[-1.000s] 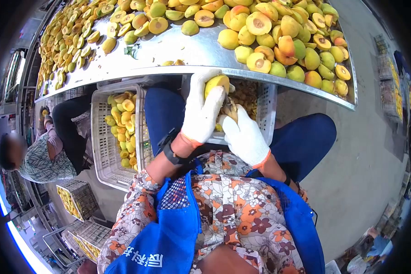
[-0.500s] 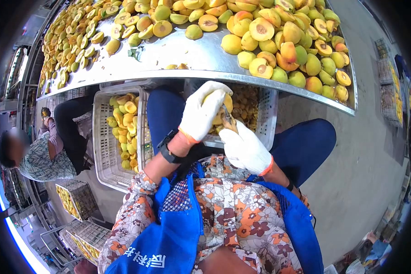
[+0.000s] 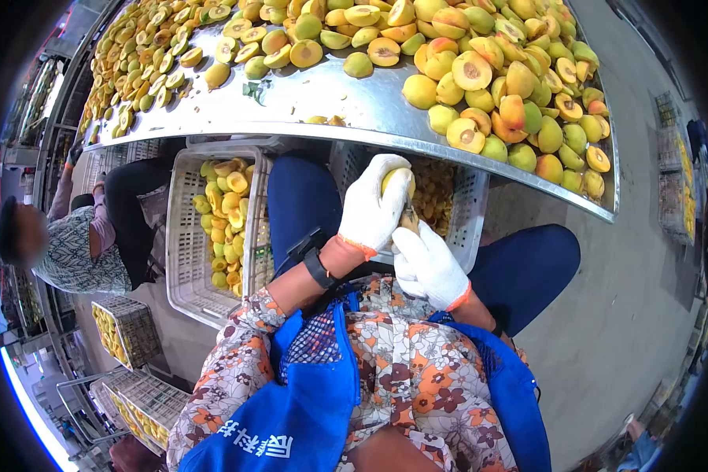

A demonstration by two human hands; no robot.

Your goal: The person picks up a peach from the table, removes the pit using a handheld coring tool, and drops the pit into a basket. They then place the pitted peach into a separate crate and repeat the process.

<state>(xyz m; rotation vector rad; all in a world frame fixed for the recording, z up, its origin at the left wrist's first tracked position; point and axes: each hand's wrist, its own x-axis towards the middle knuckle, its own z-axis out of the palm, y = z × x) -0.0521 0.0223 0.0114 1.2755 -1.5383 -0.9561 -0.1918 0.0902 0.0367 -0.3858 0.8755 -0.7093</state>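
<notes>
My left hand (image 3: pixel 376 206), in a white glove, is closed round a yellow-green peach half (image 3: pixel 397 182) above a crate. Just right of it, my right hand (image 3: pixel 430 263), gloved too, grips a small tool (image 3: pixel 409 219) whose tip is at the fruit. The tool's handle is mostly hidden by the fingers. Below the hands, the crate (image 3: pixel 472 224) holds brownish pieces. Left of my leg stands a white crate (image 3: pixel 182 236) with peach halves (image 3: pixel 226 228) in it.
A metal table (image 3: pixel 354 98) bears many peaches (image 3: pixel 519 82), halved and whole; its edge runs just beyond my hands. A co-worker (image 3: pixel 86 244) sits at the left. More fruit crates (image 3: pixel 138 330) stand at lower left and others (image 3: pixel 672 185) at far right.
The view has shifted, so table and crates appear slightly farther right. My hands stay together at the fruit, with the fruit turned a little. The co-worker's arm has moved up toward the table.
</notes>
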